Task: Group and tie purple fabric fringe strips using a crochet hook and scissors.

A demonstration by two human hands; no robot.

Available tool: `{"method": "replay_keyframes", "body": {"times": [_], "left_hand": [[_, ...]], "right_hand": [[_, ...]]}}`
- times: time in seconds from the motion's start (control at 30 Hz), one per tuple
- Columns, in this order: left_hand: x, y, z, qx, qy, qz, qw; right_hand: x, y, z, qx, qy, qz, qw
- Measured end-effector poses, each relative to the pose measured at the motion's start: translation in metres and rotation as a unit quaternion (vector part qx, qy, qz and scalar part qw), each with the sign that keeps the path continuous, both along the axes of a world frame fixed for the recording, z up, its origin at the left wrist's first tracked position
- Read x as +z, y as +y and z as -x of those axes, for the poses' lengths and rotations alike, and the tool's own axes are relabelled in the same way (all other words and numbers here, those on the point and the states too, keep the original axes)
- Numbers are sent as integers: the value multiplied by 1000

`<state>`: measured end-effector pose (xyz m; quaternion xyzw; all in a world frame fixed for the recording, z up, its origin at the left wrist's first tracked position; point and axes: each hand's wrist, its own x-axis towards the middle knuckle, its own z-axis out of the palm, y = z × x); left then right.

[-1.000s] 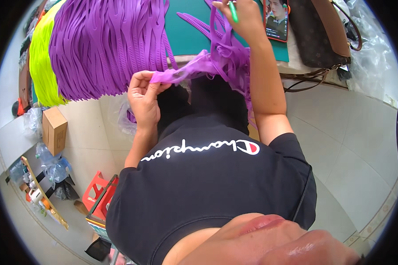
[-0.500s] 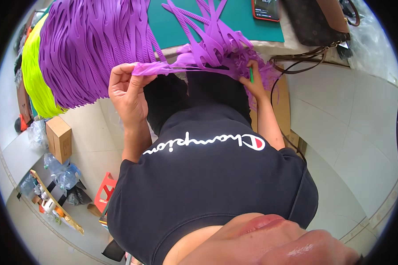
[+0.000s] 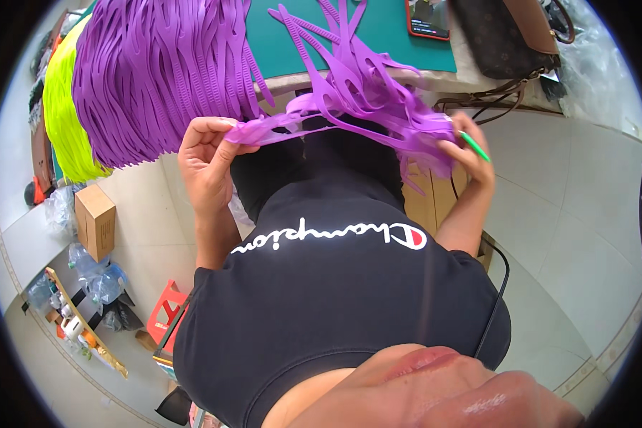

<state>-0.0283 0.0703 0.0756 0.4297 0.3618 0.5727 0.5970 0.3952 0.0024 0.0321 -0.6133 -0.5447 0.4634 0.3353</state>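
My left hand point(image 3: 210, 153) is closed in a pinch on one end of a thin, partly see-through purple rubber sheet point(image 3: 278, 126). The sheet stretches across my lap towards purple rubber straps point(image 3: 353, 85) with split middles and ridged ends, which overhang the table edge. My right hand point(image 3: 471, 153) is closed beside the bunched right end of the purple rubber. It grips a slim green-handled tool point(image 3: 474, 146), whose working end I cannot make out. Its fingertips touch the bunch.
A thick pile of purple straps point(image 3: 157, 78) and a yellow-green bundle point(image 3: 63, 114) hang over the table's left side. On the green mat point(image 3: 278, 39) lies a phone point(image 3: 428, 18). A brown bag point(image 3: 510, 39) stands at right. A cardboard box point(image 3: 96, 221) is on the floor.
My right hand has moved right and slightly down, with the green tool. The purple rubber is pulled out to the right with it. My left hand keeps its pinch, slightly lower.
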Motion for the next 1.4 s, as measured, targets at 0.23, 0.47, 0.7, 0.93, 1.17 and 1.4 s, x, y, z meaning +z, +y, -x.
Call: {"method": "replay_keyframes", "body": {"times": [0.23,0.47,0.7,0.93,1.17,1.4], "left_hand": [[9,-2,-18,-144,51,83,985],[8,-15,-29,-260,144,97,950],[12,-14,-69,-265,140,-233,925],[-10,-1,-67,-183,88,-64,977],[-41,-7,-37,-358,-122,202,903],[-35,-12,-54,-365,-151,189,899]], "right_hand": [[140,-17,37,-206,107,-464,855],[171,31,95,-252,11,-600,759],[170,47,117,163,-29,-186,969],[116,91,150,118,214,82,966],[69,122,103,83,580,125,801],[41,74,142,62,234,-92,966]]}}
